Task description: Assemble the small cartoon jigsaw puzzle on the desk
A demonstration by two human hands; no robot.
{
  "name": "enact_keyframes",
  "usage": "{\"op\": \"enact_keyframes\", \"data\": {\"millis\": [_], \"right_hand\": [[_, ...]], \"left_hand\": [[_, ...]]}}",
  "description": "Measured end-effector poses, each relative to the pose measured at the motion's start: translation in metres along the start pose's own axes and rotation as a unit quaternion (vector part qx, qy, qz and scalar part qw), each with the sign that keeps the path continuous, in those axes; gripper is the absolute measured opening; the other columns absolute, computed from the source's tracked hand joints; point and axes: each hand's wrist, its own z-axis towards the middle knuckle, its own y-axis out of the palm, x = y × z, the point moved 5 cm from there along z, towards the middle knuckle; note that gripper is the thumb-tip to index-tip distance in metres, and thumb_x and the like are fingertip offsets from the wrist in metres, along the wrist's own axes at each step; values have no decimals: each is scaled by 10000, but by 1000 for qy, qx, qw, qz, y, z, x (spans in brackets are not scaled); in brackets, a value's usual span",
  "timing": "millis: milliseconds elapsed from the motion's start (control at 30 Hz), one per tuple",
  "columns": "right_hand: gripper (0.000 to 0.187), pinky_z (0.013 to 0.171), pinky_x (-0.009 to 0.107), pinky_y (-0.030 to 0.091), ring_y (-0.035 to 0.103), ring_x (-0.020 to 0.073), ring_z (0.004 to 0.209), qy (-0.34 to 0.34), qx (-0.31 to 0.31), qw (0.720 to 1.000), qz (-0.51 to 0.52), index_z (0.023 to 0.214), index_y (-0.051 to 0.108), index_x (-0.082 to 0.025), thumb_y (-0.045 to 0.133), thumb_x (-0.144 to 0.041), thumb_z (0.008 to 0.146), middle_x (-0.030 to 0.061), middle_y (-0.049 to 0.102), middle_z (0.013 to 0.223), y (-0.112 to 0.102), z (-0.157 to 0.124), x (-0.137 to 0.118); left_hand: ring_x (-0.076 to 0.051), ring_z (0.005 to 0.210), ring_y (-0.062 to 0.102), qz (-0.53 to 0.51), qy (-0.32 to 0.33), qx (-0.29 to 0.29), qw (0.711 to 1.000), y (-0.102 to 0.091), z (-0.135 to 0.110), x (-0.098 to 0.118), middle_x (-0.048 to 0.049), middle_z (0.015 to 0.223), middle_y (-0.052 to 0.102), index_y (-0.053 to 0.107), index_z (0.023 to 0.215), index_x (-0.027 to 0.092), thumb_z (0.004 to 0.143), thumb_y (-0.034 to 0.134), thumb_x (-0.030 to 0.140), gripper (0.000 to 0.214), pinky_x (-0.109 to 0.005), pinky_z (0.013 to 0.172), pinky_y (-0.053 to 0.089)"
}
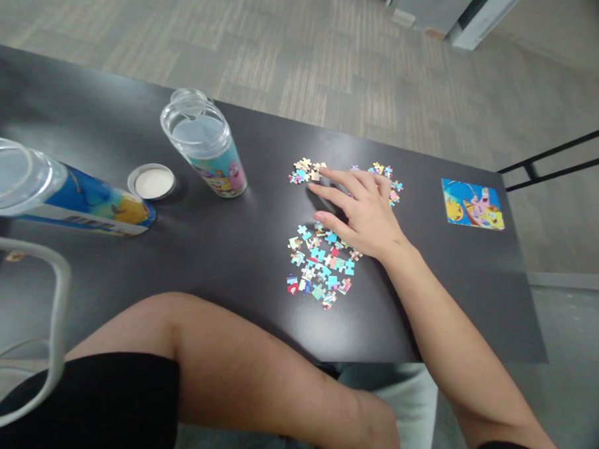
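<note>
My right hand [362,211] reaches over the dark table with its fingers spread. Its index fingertip touches or hovers over a small cluster of jigsaw puzzle pieces [302,170], several of them showing their plain beige backs; I cannot tell which. More puzzle pieces [381,168] lie partly hidden behind the hand. Nearer to me, below the thumb, spreads a larger group of colourful puzzle pieces [322,268], mostly picture side up. My left hand [374,430] hangs low at the bottom edge by my lap, its fingers out of sight.
On the black table [219,247], a clear-topped cartoon canister [218,158] stands left of the pieces. Left of it are a round lid [152,182] and a blue canister [97,196]. A cartoon picture card [473,204] lies far right. A white cable [57,306] loops at lower left.
</note>
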Motion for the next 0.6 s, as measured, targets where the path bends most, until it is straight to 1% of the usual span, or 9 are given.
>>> {"op": "enact_keyframes", "data": {"millis": [67, 133, 200, 267, 333, 367, 467, 533, 600], "right_hand": [[567, 1443, 714, 368, 651, 456, 1697, -2, -8, 1000, -5, 1732, 855, -409, 620, -733, 1332, 48, 762, 1914, 2, 0, 1], [590, 1435, 714, 380, 663, 454, 1685, -8, -18, 1000, -1, 1749, 850, -407, 618, -750, 1329, 51, 785, 1887, 3, 0, 2], [597, 1413, 704, 408, 700, 438, 1644, -29, -34, 999, 8, 1721, 876, -426, 623, -785, 1316, 45, 823, 1836, 2, -2, 1], [585, 1386, 693, 438, 731, 422, 1608, -61, -43, 997, 15, 1634, 938, -445, 607, -805, 1312, 35, 848, 1797, 0, -3, -1], [579, 1379, 697, 447, 727, 422, 1621, -80, -43, 996, 15, 1558, 984, -460, 583, -800, 1317, 17, 833, 1822, -3, -4, -2], [573, 1385, 703, 444, 721, 426, 1632, -82, -45, 996, 14, 1553, 988, -469, 578, -794, 1318, 6, 820, 1842, -4, -5, -2], [564, 1417, 711, 423, 739, 426, 1626, -75, -74, 994, 17, 1629, 950, -492, 592, -793, 1313, -11, 818, 1847, -4, -5, 1], [578, 1436, 698, 414, 762, 418, 1614, -76, -86, 993, 22, 1673, 920, -494, 586, -800, 1314, -12, 818, 1847, -4, -6, 2], [606, 1445, 677, 412, 774, 413, 1617, -78, -77, 993, 31, 1732, 877, -482, 580, -807, 1316, 1, 816, 1851, -5, -6, 3]], "left_hand": [[-142, 337, -138, -42, 125, 12, 991, 2, -3, 14, 49, 361, -118, 136, 254, 319, 493, 1021, 727, 1004, -308, 382, -5], [-145, 322, -160, -68, 207, 13, 976, 6, -7, 24, 69, 344, -85, 315, 272, 364, 587, 1046, 627, 838, -310, 343, 29], [-136, 329, -172, -83, 248, 7, 965, 10, -9, 28, 85, 330, 67, 565, 367, 423, 658, 1041, 515, 566, -308, 337, 29], [-119, 339, -161, -94, 271, -1, 958, 14, -8, 30, 96, 359, 291, 755, 516, 486, 709, 1017, 456, 326, -302, 347, 41], [-111, 335, -133, -103, 280, -8, 954, 16, -5, 31, 109, 416, 445, 848, 642, 534, 754, 990, 446, 201, -300, 344, 101], [-114, 326, -120, -105, 280, -10, 954, 16, -4, 32, 114, 423, 452, 875, 692, 550, 770, 982, 448, 167, -302, 339, 132], [-135, 307, -139, -107, 268, -8, 957, 15, 0, 34, 118, 362, 252, 892, 727, 553, 766, 992, 450, 148, -309, 323, 121], [-149, 298, -149, -106, 254, -6, 961, 12, 2, 34, 109, 342, 101, 838, 626, 533, 745, 1002, 475, 211, -313, 317, 97], [-162, 296, -126, -100, 220, -5, 970, 9, 5, 32, 87, 339, 49, 722, 482, 505, 716, 996, 555, 363, -324, 320, 106]]}}
